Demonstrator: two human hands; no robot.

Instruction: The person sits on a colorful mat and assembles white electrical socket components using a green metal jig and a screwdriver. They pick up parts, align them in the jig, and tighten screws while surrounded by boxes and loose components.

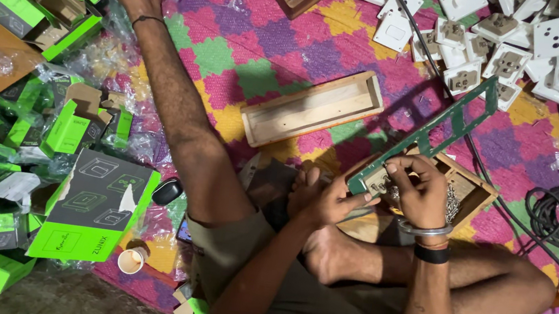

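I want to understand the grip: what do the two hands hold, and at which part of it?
Both hands hold the long green frame at its near, lower end. The left hand supports that end from below; the right hand pinches it from above.

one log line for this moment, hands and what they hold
left hand: holds green frame at its lower end | right hand: fingers on a socket part at the frame | under hands: wooden box of screws | seated on patterned mat

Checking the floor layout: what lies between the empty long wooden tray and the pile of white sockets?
In the head view, the green frame, gripped by both hands, crosses the bright mat between the long wooden tray and the white sockets.
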